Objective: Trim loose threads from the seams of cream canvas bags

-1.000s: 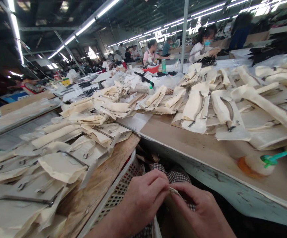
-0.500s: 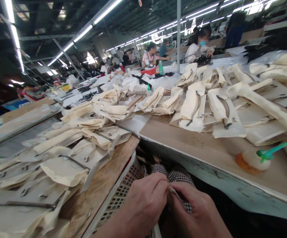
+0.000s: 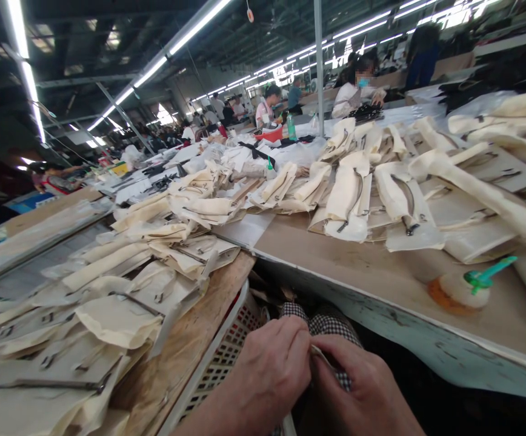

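Observation:
My left hand (image 3: 276,357) and my right hand (image 3: 363,375) meet over my lap, fingertips close together. Pinched between the right thumb and fingers is the edge of a cream fabric piece (image 3: 320,351); most of it is hidden by the hands. The left fingers are curled against the same edge, and their tips cannot be seen. Beneath the hands lies black-and-white checked cloth (image 3: 331,321) over my legs. A white plastic basket (image 3: 217,363) stands just left of my left hand.
Cream fabric pieces with dark zippers (image 3: 117,321) cover the wooden board on the left. More cream pieces (image 3: 347,194) lie along the table (image 3: 326,242). A squeeze bottle with a green nozzle (image 3: 463,290) lies at right. Co-workers sit farther back, beyond a metal post (image 3: 319,72).
The view has shifted slightly, so the table and bottle appear a little farther left. Both hands keep nearly the same pose around the cream fabric.

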`<state>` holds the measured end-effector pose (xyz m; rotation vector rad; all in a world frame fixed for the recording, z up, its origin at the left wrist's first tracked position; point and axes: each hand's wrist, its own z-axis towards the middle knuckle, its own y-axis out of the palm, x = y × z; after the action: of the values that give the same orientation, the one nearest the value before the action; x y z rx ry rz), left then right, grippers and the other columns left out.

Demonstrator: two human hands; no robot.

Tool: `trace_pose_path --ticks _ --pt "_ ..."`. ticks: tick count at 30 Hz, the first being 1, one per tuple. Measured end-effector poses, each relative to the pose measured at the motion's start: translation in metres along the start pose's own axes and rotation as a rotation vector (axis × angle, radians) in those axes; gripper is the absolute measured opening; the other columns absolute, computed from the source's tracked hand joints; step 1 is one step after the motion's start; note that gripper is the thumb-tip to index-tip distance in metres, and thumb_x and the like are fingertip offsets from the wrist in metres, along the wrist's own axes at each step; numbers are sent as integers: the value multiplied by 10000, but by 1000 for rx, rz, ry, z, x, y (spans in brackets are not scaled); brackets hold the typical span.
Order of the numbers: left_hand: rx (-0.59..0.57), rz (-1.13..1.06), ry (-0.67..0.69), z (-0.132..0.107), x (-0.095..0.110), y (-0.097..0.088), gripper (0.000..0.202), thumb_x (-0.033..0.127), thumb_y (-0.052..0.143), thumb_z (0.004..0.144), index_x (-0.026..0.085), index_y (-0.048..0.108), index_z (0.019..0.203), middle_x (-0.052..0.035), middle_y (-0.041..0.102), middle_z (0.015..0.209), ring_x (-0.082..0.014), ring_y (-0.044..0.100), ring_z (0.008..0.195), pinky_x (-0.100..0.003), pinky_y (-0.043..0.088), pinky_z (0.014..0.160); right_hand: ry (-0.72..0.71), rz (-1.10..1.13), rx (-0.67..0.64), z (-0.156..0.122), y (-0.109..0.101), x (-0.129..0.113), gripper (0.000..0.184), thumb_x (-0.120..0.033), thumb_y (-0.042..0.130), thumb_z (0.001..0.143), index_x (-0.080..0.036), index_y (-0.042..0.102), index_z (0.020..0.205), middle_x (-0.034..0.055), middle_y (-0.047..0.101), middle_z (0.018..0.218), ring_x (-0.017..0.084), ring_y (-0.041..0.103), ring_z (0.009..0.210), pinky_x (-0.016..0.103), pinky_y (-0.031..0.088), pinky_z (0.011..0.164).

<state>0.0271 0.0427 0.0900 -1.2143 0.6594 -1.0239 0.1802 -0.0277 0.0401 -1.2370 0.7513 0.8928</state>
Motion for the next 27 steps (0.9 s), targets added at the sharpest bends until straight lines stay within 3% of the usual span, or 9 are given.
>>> trace_pose_path --ticks 12,17,27 --pt "21 21 26 -3 -2 2 168 35 411 892 148 534 877 -50 605 859 -195 588 783 -350 521 723 0 18 35 2 -2 -3 238 -224 471 909 -218 686 1010 40 753 1006 187 721 903 271 580 795" --pt "-34 7 32 -4 -4 0 135 25 472 862 144 530 891 -54 612 891 -211 586 814 -372 512 744 5 16 43 2 -1 -2 234 -228 471 907 -218 686 996 34 758 992 179 724 883 259 579 775" --pt "-50 -160 -84 -2 -1 -6 150 52 437 895 181 493 844 -36 633 910 -191 597 828 -334 496 760 22 6 64 3 -2 1 241 -235 467 911 -203 692 990 34 757 944 179 722 835 280 574 745"
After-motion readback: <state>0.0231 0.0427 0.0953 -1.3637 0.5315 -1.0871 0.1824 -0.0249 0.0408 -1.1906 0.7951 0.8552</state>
